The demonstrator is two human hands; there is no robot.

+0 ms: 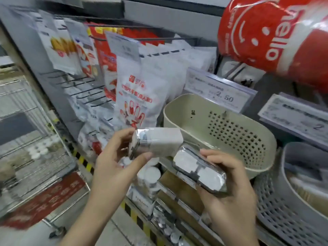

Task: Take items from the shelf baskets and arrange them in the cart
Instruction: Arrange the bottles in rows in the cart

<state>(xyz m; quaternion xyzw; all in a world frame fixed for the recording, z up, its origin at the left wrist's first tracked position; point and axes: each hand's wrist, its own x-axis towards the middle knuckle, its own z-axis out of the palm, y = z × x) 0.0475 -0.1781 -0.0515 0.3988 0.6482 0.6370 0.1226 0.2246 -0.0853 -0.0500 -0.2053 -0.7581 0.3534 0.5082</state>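
Both hands are loaded, the left hand (113, 157) gripping one clear white-filled box (158, 141) and the right hand (229, 189) another (199, 172), just before the emptied beige basket (221, 128); next, probably swing left to the wire cart (35, 157).
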